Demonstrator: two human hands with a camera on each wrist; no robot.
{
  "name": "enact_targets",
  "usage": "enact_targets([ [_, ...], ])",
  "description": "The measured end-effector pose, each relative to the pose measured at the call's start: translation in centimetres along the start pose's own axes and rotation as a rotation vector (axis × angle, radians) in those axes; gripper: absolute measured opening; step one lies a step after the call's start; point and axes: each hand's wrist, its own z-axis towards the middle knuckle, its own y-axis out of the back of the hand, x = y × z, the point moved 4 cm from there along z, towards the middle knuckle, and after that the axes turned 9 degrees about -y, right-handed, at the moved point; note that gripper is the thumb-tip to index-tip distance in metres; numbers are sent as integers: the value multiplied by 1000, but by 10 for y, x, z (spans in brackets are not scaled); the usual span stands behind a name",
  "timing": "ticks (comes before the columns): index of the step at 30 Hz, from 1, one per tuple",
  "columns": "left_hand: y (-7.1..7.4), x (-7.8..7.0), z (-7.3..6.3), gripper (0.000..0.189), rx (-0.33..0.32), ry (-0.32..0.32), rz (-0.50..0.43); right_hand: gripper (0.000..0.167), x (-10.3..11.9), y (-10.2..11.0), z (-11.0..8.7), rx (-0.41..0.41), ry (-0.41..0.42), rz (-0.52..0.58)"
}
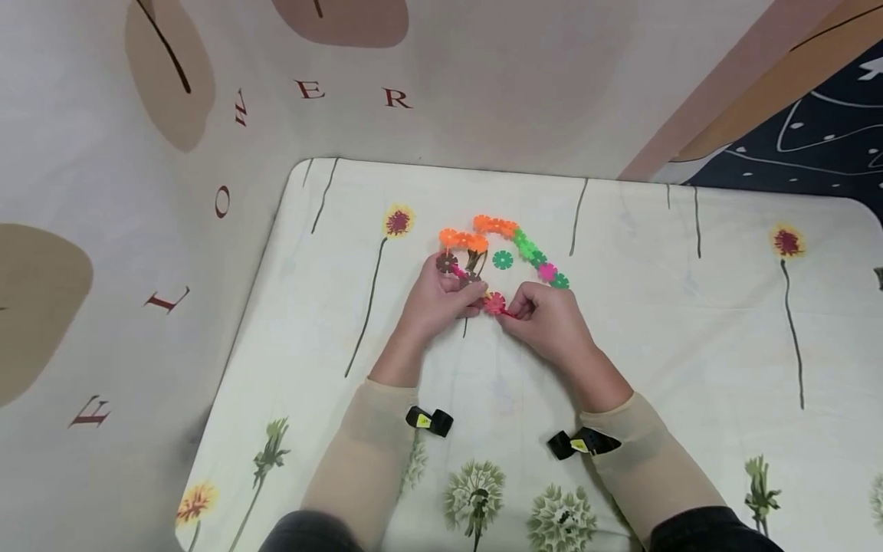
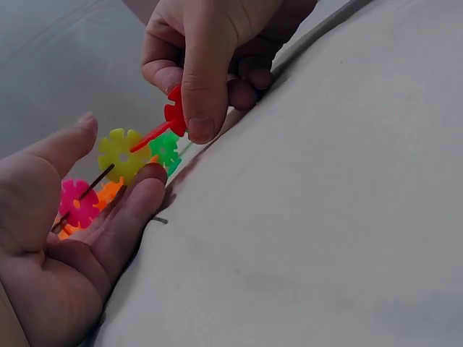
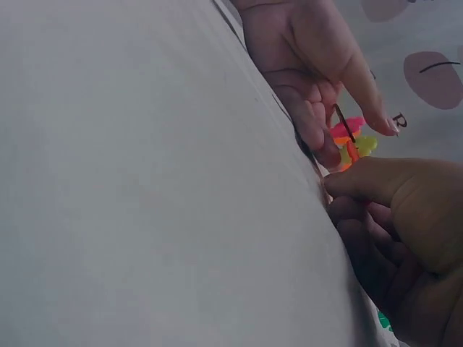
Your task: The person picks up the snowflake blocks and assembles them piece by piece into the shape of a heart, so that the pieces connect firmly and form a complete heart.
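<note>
My left hand (image 1: 441,299) holds a chain of notched flower-shaped plastic discs, its fingers curled under them and the thumb raised apart. Orange discs (image 1: 462,240), brown discs (image 1: 447,263), a pink disc (image 2: 78,203) and a yellow disc (image 2: 124,155) run along this chain. At its near end, my right hand (image 1: 548,316) pinches a red disc (image 2: 174,113) between thumb and fingers. Another red disc (image 2: 150,136), seen edge-on, meets the yellow one. In the right wrist view my right hand (image 3: 405,224) largely hides the red pieces.
Beyond the hands an orange, green and pink row of discs (image 1: 527,247) curves to the right; whether it joins the held chain is unclear. A single green disc (image 1: 503,260) lies inside the curve. A flower-printed cloth (image 1: 676,337) covers the table, with a printed curtain (image 1: 510,100) behind.
</note>
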Motion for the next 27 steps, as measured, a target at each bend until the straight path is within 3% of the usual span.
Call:
enact_targets([
  [7, 0, -1, -2, 78, -35, 19, 40, 26, 1, -4, 0, -38, 41, -3],
  [17, -1, -1, -2, 52, -5, 1, 43, 26, 3, -8, 0, -89, 68, -27],
  [24, 1, 2, -1, 58, -77, 24, -35, 11, 1, -9, 2, -74, 163, 0],
  [27, 2, 3, 0, 64, -107, 22, -82, 20, -2, -9, 3, -47, 162, -37],
])
